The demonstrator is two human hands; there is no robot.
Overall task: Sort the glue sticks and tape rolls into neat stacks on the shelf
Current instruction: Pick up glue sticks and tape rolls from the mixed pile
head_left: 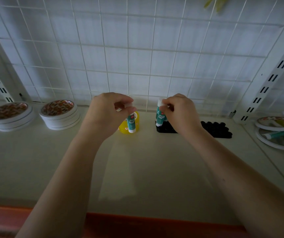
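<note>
My left hand (107,112) pinches the white cap of an upright teal-and-white glue stick (132,123), in front of a yellow container (137,121). My right hand (180,112) grips another teal-and-white glue stick (159,115) over a black tray (165,128). Two stacks of white tape rolls stand at the back left: one (11,116) far left, one (59,115) beside it. More tape rolls (275,131) lie loosely at the right with a glue stick (275,134) on them.
The cream shelf (137,169) has an orange front edge (155,222). A white wire grid (137,57) forms the back wall. Slotted uprights (271,79) stand at both sides. A black row of round caps (216,129) lies right of my right hand.
</note>
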